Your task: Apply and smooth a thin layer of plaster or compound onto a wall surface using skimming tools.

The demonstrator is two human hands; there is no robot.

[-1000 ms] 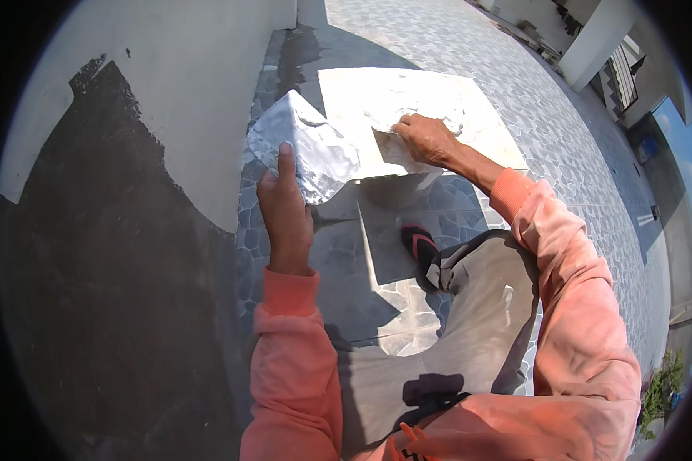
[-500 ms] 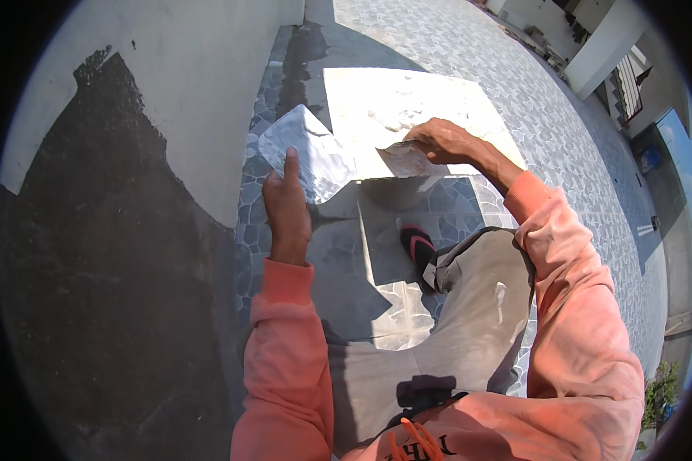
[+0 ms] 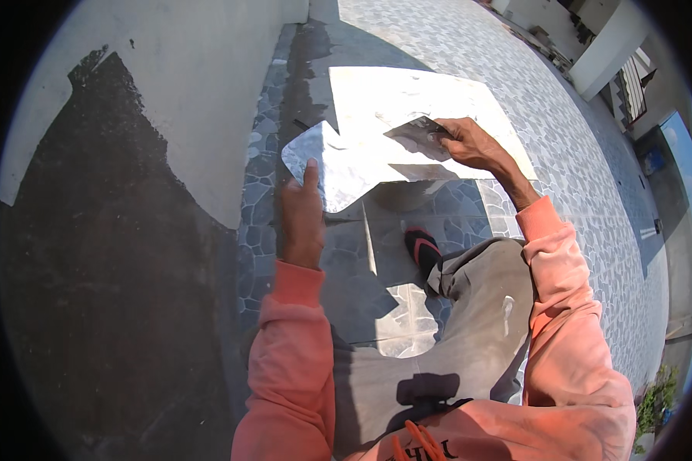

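Note:
My left hand (image 3: 303,215) grips a flat, squarish plate (image 3: 306,155) with rounded corners, its thumb lying on top. The plate is pale, smeared and partly in glaring sun; its far right side overlaps the board in my view. In my right hand (image 3: 475,144) is a putty knife (image 3: 417,138), its wide dark blade pointing left above the board. Whitish paste marks the blade near my fingers. Under it lies a large white board (image 3: 477,96), so bright that any paste on it is hard to make out.
At left stands a wall, part coated white (image 3: 200,115), part bare dark grey (image 3: 115,261). A rounded grey support (image 3: 409,196) shows beneath the board. My foot in a sandal (image 3: 423,247) rests on the stone-patterned tiles (image 3: 592,192). A white pillar (image 3: 607,50) rises at far right.
The putty knife has risen from the board's near part and turned, so its blade shows broadly. My left hand and the plate have shifted right and slightly nearer.

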